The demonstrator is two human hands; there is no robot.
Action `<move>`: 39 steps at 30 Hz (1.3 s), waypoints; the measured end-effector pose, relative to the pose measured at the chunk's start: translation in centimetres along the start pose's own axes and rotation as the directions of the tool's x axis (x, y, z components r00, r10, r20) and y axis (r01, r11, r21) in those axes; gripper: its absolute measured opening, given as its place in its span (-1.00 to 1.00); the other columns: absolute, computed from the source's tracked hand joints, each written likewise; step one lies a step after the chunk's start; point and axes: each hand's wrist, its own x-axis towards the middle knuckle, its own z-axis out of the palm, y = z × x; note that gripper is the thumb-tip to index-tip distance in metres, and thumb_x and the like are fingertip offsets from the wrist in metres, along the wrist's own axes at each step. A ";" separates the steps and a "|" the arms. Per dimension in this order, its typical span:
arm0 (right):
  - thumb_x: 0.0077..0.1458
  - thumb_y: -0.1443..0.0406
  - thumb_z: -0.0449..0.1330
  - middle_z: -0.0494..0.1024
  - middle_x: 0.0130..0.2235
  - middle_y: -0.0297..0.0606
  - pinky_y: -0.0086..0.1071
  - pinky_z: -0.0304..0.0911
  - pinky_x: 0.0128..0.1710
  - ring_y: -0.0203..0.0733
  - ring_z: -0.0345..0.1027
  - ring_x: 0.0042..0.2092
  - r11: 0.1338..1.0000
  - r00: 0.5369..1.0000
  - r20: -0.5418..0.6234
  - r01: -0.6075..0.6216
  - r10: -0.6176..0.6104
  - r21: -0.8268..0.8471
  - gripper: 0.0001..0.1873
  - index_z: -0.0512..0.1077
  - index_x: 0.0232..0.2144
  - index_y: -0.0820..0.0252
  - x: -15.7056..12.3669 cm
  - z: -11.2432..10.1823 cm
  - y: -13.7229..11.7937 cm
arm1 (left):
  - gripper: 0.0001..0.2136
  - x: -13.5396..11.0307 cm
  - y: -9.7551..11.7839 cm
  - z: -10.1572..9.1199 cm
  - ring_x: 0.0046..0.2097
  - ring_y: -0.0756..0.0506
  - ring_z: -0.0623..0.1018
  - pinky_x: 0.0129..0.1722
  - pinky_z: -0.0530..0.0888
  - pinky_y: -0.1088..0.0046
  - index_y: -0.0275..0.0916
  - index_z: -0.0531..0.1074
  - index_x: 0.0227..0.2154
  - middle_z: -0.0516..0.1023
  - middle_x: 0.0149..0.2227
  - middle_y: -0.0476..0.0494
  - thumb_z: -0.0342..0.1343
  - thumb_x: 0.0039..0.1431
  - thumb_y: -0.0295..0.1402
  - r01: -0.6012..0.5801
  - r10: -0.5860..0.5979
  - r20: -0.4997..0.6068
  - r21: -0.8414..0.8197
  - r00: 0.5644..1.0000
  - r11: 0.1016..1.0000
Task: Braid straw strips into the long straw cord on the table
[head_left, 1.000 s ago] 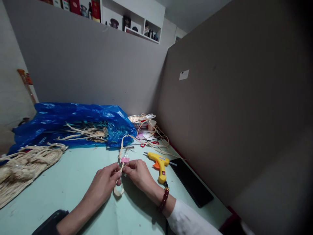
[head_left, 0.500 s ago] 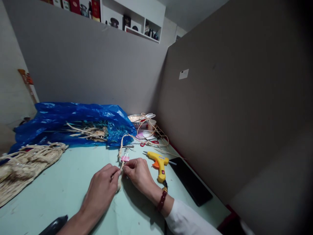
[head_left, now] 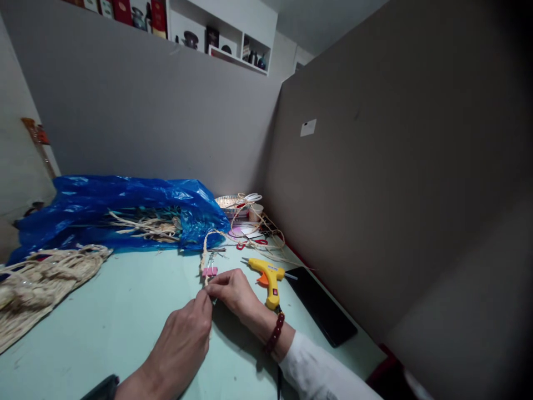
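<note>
In the head view, the left hand (head_left: 183,335) and right hand (head_left: 236,293) pinch the braided strand (head_left: 204,256) between closed fingertips, just near of the pink clip (head_left: 210,271); the yellow glue gun (head_left: 272,283) lies to the right.

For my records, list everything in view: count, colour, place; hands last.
Table: one, pale green, below
Partitions: two, grey, behind and right
Shelf: one, white, top, loaded
Card: one, white, right partition
Plastic bag: one, blue, back left
Strands: many, straw, bag's opening
Woven piece: one, straw, left edge
Braided cord: one, straw, centre
Binder clip: one, pink, at cord
Glue gun: one, yellow, centre right
Slab: one, black, table's right
Scissors: one, red-handled, behind glue gun
Cup: one, pale, back corner
Basket: one, patterned, beside cup
Loose cord: uncounted, straw, back corner
Bracelet: one, dark red, right wrist
Left hand: one, bare, at cord
Right hand: one, bare, pinching cord
</note>
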 end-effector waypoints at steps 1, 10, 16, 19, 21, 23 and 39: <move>-0.20 0.41 0.24 0.45 -0.56 -0.34 -0.48 0.10 -0.44 -0.30 0.22 -0.43 1.000 1.000 -0.006 -0.013 0.013 0.015 -0.93 0.55 -0.59 0.30 0.0 0.0 -0.1 | -0.65 -0.1 0.1 0.1 -0.24 -0.18 0.60 -0.24 0.55 0.31 -0.32 0.46 -0.19 0.52 -0.26 -0.27 -0.21 0.15 -0.66 -0.009 0.009 -0.017 0.011 1.000 1.000; -0.16 0.44 0.19 0.22 -0.71 -0.47 -0.48 -0.06 -0.57 -0.42 -0.04 -0.62 0.986 0.991 -0.008 -0.134 0.136 0.100 -0.89 0.40 -0.66 0.29 -0.5 0.3 -1.5 | -0.52 -0.9 -0.2 1.5 -0.36 -0.15 0.59 -0.38 0.53 0.39 -0.37 0.45 -0.08 0.56 -0.33 -0.24 -0.18 -0.03 -0.74 -0.116 0.132 -0.286 0.074 0.949 0.991; -0.13 0.46 0.16 0.27 -0.69 -0.45 -0.48 -0.09 -0.58 -0.42 -0.04 -0.63 0.987 0.992 -0.011 -0.126 0.128 0.103 -0.88 0.40 -0.65 0.28 -0.6 0.3 -1.8 | -0.71 -1.1 -0.8 -0.3 -0.53 -0.11 0.54 -0.57 0.38 0.41 -0.24 0.46 -0.32 0.50 -0.47 -0.09 -0.17 0.16 -0.59 -0.056 0.072 -0.465 0.049 0.882 0.997; -0.13 0.44 0.17 0.32 -0.67 -0.42 -0.49 -0.05 -0.56 -0.41 0.00 -0.61 0.989 0.993 -0.012 -0.116 0.118 0.097 -0.87 0.42 -0.65 0.28 -0.6 0.3 -1.6 | -0.73 -1.4 -1.1 -0.7 -0.55 -0.08 0.52 -0.59 0.31 0.41 -0.17 0.40 -0.45 0.46 -0.52 -0.04 -0.17 0.26 -0.47 -0.050 0.047 -0.503 0.007 0.863 0.999; -0.13 0.43 0.18 0.34 -0.67 -0.40 -0.49 -0.01 -0.54 -0.39 0.06 -0.58 0.991 0.994 -0.013 -0.110 0.112 0.081 -0.87 0.44 -0.66 0.28 -0.5 0.4 -1.3 | -0.73 -1.5 -1.3 -0.5 -0.52 -0.06 0.52 -0.54 0.33 0.43 -0.17 0.39 -0.44 0.47 -0.51 -0.05 -0.18 0.25 -0.50 -0.108 0.079 -0.489 -0.031 0.869 0.994; -0.15 0.43 0.18 0.37 -0.65 -0.38 -0.49 0.03 -0.52 -0.36 0.14 -0.55 0.993 0.994 -0.018 -0.108 0.109 0.051 -0.88 0.45 -0.66 0.27 -0.4 0.4 -0.9 | -0.73 -1.3 -1.3 -0.2 -0.48 -0.06 0.53 -0.49 0.37 0.46 -0.18 0.41 -0.42 0.49 -0.48 -0.07 -0.18 0.19 -0.55 -0.184 0.129 -0.435 -0.086 0.891 0.979; -0.10 0.40 0.17 0.37 -0.61 -0.39 -0.50 0.06 -0.52 -0.38 0.12 -0.55 0.998 0.998 -0.023 -0.055 0.054 -0.038 -0.90 0.46 -0.59 0.29 0.1 0.3 -0.2 | -0.70 -1.1 -1.6 -1.0 -0.37 -0.12 0.60 -0.45 0.47 0.39 -0.24 0.42 -0.18 0.54 -0.32 -0.12 -0.17 0.19 -0.60 -0.156 0.098 -0.340 -0.149 0.935 0.976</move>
